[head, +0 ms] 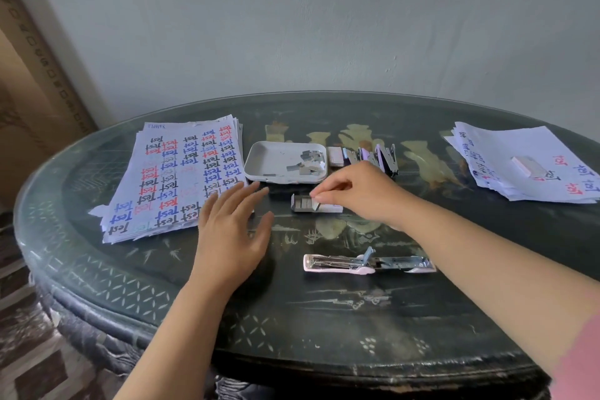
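Observation:
A small open box of staples [311, 204] lies in the middle of the dark oval table [324, 328]. My right hand [360, 191] hovers over the box, thumb and forefinger pinched at a staple strip by its right part. Fingers straight, my left hand [232, 230] lies flat above the table, its fingertips at the lower right corner of a paper stack [181, 175] printed with "Test". A pink stapler [368, 263] lies opened flat in front of the box. Whether the pinch holds staples is hard to tell.
A white tray [259, 166] with loose staple pieces sits behind the box. Several more staplers [376, 157] and a pink box [335, 156] stand to its right. A second paper stack [516, 162] with a staple box on it lies far right. The wall is close behind.

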A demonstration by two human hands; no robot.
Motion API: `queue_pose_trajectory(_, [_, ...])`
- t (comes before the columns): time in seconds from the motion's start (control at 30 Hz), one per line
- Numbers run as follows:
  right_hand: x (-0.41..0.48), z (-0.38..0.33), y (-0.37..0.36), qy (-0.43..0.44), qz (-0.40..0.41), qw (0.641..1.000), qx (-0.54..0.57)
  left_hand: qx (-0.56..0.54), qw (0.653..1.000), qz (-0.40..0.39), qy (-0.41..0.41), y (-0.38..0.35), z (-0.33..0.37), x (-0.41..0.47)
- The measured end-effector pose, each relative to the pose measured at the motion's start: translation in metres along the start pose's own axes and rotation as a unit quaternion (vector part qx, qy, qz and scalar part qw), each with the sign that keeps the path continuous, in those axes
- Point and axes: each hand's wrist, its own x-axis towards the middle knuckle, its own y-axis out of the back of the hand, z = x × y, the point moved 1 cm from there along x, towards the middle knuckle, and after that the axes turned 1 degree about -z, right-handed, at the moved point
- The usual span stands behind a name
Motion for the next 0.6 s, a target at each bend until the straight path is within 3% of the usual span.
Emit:
queue_pose_trajectory(0.1, [-0.038,0.007,-0.003,0.006,0.005,0.999,0.049,-0.125,0.989,-0.074,-0.041,0.007,0.021,-0.018])
queue_pose_trajectory(0.2, [-0.063,0.021,-0.011,-0.001,0.040,0.997,0.070,-0.134,0.981,-0.132,-0.055,0.000,0.030,-0.037])
queue_pose_trajectory(0.37, [-0.079,0.036,-0.024,-0.008,0.062,0.996,0.060,-0.124,0.985,-0.109,-0.040,-0.010,0.031,-0.047])
queue_pose_trajectory(0.5, [-0.080,0.043,-0.026,0.006,0.094,0.995,-0.034,-0.114,0.988,-0.101,-0.033,-0.011,0.030,-0.047])
queue_pose_trajectory(0.6, [-0.079,0.041,-0.022,0.011,0.067,0.995,-0.073,-0.109,0.988,-0.105,-0.035,-0.011,0.031,-0.048])
